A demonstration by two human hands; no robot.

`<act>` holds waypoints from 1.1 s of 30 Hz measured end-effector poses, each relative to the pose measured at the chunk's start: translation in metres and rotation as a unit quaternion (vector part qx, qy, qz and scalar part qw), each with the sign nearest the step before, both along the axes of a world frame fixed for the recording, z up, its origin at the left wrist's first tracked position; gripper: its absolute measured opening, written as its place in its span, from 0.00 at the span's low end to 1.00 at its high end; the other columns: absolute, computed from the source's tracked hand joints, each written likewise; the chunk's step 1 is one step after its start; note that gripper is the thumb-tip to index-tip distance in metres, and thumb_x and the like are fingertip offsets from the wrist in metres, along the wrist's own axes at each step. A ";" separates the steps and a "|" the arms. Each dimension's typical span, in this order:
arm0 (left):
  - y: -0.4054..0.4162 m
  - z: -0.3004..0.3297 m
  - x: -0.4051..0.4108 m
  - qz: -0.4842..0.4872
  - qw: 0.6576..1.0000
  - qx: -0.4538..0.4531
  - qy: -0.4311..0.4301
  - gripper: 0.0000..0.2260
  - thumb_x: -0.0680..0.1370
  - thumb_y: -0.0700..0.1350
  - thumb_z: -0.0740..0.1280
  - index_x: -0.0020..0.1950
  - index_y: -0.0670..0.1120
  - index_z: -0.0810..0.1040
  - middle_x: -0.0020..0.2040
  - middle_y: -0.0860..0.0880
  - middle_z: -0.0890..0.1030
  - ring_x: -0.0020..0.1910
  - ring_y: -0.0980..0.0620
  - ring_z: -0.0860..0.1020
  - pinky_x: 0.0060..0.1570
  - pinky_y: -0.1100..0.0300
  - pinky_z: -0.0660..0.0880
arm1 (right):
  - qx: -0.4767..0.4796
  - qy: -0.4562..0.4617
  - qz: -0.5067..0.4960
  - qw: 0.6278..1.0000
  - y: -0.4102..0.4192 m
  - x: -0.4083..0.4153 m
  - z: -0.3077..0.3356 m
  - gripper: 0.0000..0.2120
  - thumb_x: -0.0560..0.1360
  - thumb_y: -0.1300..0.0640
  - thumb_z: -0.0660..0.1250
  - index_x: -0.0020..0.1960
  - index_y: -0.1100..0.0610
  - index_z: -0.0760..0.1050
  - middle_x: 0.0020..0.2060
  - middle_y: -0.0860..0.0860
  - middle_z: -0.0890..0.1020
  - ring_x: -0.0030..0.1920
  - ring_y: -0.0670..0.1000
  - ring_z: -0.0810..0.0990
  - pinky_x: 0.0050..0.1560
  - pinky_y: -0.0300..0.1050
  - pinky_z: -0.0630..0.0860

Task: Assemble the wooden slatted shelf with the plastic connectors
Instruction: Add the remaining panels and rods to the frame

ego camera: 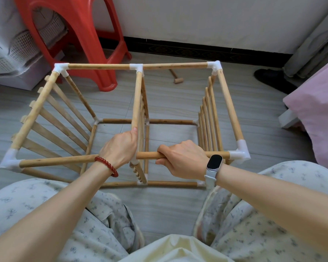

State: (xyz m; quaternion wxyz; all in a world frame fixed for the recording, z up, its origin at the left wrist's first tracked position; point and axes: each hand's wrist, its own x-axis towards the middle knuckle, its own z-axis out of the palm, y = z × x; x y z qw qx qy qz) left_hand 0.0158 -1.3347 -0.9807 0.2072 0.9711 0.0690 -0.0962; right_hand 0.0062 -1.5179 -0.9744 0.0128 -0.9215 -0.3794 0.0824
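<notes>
The wooden slatted shelf [36, 110] stands on the floor between my knees, its round rods joined by white plastic connectors [241, 151]. My left hand [119, 146] grips the near end of the middle slatted panel's top rod [137, 99], where a white connector is mostly hidden under the palm. My right hand [182, 157] is curled round the near right rod [216, 154]. That rod's right end sits in the near right corner connector. Its free left end [140, 155] lies right next to the middle connector.
A red plastic stool [80, 35] stands at the back left beside a white perforated basket [17, 46]. A small wooden mallet [177, 77] lies on the floor behind the shelf. A pink-covered bed [320, 110] is at the right, and a wall runs along the back.
</notes>
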 end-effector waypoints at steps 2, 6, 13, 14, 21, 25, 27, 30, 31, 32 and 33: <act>-0.002 0.000 -0.001 0.004 1.000 0.017 0.005 0.25 0.82 0.56 0.41 0.37 0.47 0.70 0.34 0.47 0.76 0.32 0.50 0.75 0.35 0.56 0.71 | 0.009 0.009 -0.010 1.000 -0.001 0.001 0.003 0.19 0.80 0.42 0.50 0.53 0.55 0.70 0.34 0.48 0.74 0.30 0.51 0.71 0.30 0.44 0.67; -0.005 0.003 -0.001 0.015 0.997 0.081 -0.002 0.23 0.82 0.55 0.41 0.44 0.46 0.71 0.40 0.47 0.75 0.39 0.46 0.73 0.42 0.55 0.66 | 0.127 -0.010 -0.050 0.991 -0.019 0.005 0.016 0.18 0.80 0.47 0.51 0.53 0.54 0.77 0.41 0.48 0.79 0.42 0.50 0.76 0.44 0.46 0.71; -0.018 0.001 0.005 0.052 0.998 0.022 -0.018 0.16 0.83 0.52 0.45 0.53 0.42 0.65 0.44 0.42 0.76 0.41 0.43 0.74 0.41 0.53 0.67 | 0.318 0.052 -0.567 0.758 -0.117 0.029 0.030 0.16 0.81 0.55 0.52 0.59 0.64 0.72 0.50 0.57 0.75 0.52 0.56 0.74 0.52 0.47 0.69; -0.018 0.001 0.006 0.057 0.998 0.015 -0.031 0.16 0.82 0.52 0.47 0.55 0.41 0.65 0.46 0.42 0.76 0.42 0.42 0.75 0.41 0.52 0.69 | 0.332 0.151 -0.610 0.703 -0.124 0.029 0.030 0.18 0.81 0.52 0.52 0.60 0.64 0.72 0.48 0.56 0.77 0.48 0.56 0.76 0.47 0.45 0.72; -0.037 0.004 0.002 -0.063 0.971 0.047 -0.225 0.22 0.77 0.53 0.58 0.65 0.41 0.70 0.62 0.39 0.71 0.60 0.40 0.70 0.57 0.44 0.68 | 0.290 0.342 -0.550 0.704 -0.133 0.007 0.034 0.22 0.79 0.42 0.56 0.52 0.61 0.74 0.44 0.60 0.81 0.40 0.57 0.83 0.46 0.51 0.81; -0.087 0.018 -0.008 -0.286 0.935 -0.098 -0.184 0.19 0.80 0.53 0.56 0.64 0.44 0.72 0.53 0.48 0.79 0.52 0.48 0.77 0.51 0.52 0.75 | 0.342 0.341 -0.559 0.674 -0.139 0.005 0.031 0.25 0.80 0.42 0.53 0.48 0.64 0.75 0.38 0.61 0.82 0.39 0.59 0.83 0.41 0.50 0.82; -0.116 0.020 -0.011 -0.349 0.930 -0.075 -0.088 0.18 0.81 0.54 0.55 0.67 0.47 0.68 0.53 0.51 0.78 0.50 0.51 0.77 0.50 0.54 0.76 | 0.383 0.348 -0.565 0.642 -0.143 0.003 0.028 0.23 0.81 0.44 0.52 0.48 0.63 0.74 0.39 0.62 0.81 0.39 0.60 0.83 0.39 0.50 0.82; -0.147 0.015 -0.010 -0.380 0.923 -0.028 -0.059 0.19 0.80 0.56 0.56 0.68 0.48 0.64 0.52 0.49 0.80 0.49 0.48 0.78 0.46 0.54 0.75 | 0.462 0.352 -0.577 0.574 -0.152 -0.001 0.020 0.13 0.82 0.56 0.51 0.52 0.61 0.72 0.41 0.62 0.79 0.37 0.59 0.81 0.37 0.49 0.81; -0.154 0.014 -0.007 -0.373 0.926 -0.031 -0.058 0.21 0.80 0.57 0.57 0.68 0.48 0.63 0.52 0.48 0.80 0.49 0.47 0.78 0.45 0.55 0.74 | 0.489 0.349 -0.582 0.548 -0.154 -0.003 0.016 0.11 0.81 0.61 0.51 0.53 0.61 0.72 0.41 0.61 0.79 0.37 0.58 0.81 0.36 0.49 0.81; -0.163 0.015 -0.006 -0.368 0.927 -0.040 -0.054 0.22 0.79 0.58 0.57 0.68 0.48 0.62 0.50 0.48 0.80 0.49 0.45 0.79 0.44 0.54 0.74 | 0.515 0.347 -0.585 0.522 -0.158 -0.008 0.008 0.12 0.80 0.65 0.50 0.55 0.62 0.71 0.41 0.60 0.79 0.37 0.57 0.80 0.36 0.47 0.81; -0.164 0.015 -0.004 -0.351 0.933 -0.066 -0.052 0.23 0.79 0.58 0.58 0.68 0.48 0.61 0.47 0.47 0.81 0.48 0.44 0.79 0.44 0.53 0.75 | 0.525 0.349 -0.581 0.515 -0.155 -0.009 -0.001 0.13 0.79 0.68 0.49 0.56 0.62 0.71 0.42 0.59 0.79 0.38 0.56 0.80 0.36 0.46 0.81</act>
